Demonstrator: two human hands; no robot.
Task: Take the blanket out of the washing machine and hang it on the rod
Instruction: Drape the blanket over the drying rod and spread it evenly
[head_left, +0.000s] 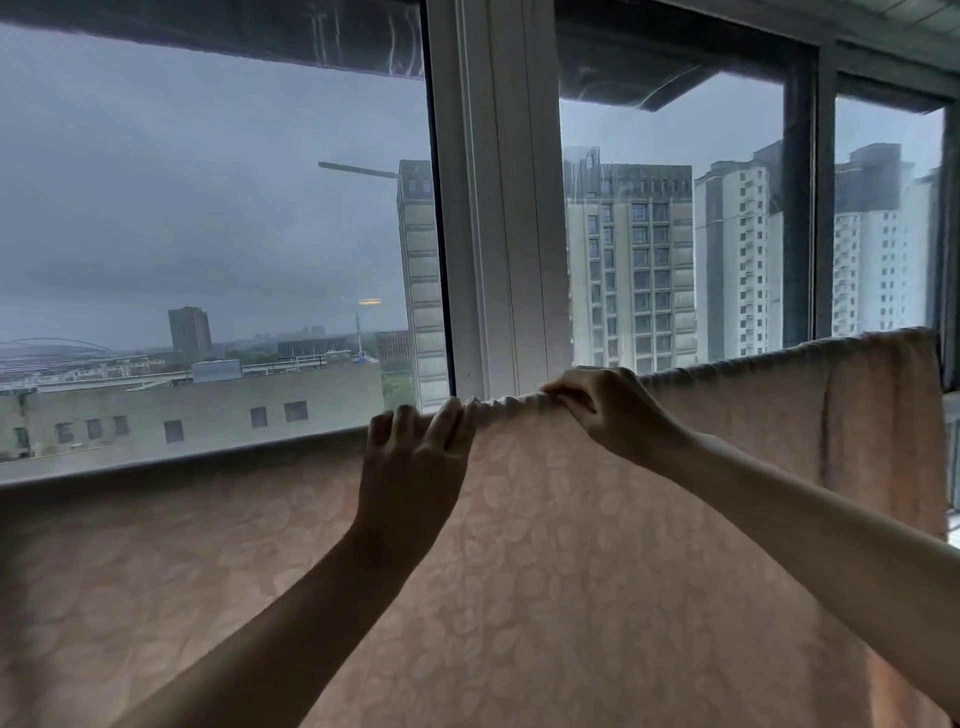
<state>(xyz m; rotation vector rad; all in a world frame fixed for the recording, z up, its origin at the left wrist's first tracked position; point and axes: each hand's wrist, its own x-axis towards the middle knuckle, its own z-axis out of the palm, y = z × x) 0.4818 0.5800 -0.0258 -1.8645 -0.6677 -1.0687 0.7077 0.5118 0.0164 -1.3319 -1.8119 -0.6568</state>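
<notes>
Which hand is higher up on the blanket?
The right hand is higher, gripping the blanket top edge where it rises; the left hand holds lower.

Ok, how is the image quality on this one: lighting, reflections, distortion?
Head view: strongly backlit by the grey sky through the window, so the left hand, the right hand and the blanket read dim and low in contrast. Faint reflections streak the upper glass. Wide-angle bending curves the window frame and the blanket's top edge. Detail is slightly soft overall.
</notes>
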